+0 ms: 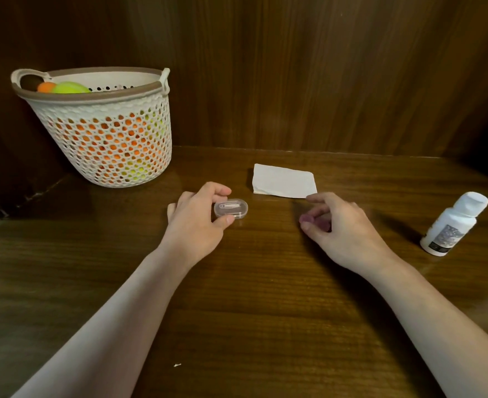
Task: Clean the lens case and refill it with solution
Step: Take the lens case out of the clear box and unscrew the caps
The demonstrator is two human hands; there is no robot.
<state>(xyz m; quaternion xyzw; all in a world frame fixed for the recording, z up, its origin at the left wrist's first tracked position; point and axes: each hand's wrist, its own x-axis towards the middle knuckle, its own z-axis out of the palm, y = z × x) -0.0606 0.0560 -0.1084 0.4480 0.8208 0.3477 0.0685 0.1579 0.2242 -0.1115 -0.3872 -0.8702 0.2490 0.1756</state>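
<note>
On the table (265, 297), the left hand (197, 222) pinches a clear case (231, 208) between thumb and forefinger, near the middle. The right hand (343, 225) curls its grip round a small purple piece (313, 221), blurred. A tissue (284, 181) lies just beyond the hands. The white bottle (452, 224) stands at right, a basket (105, 133) far left.
</note>
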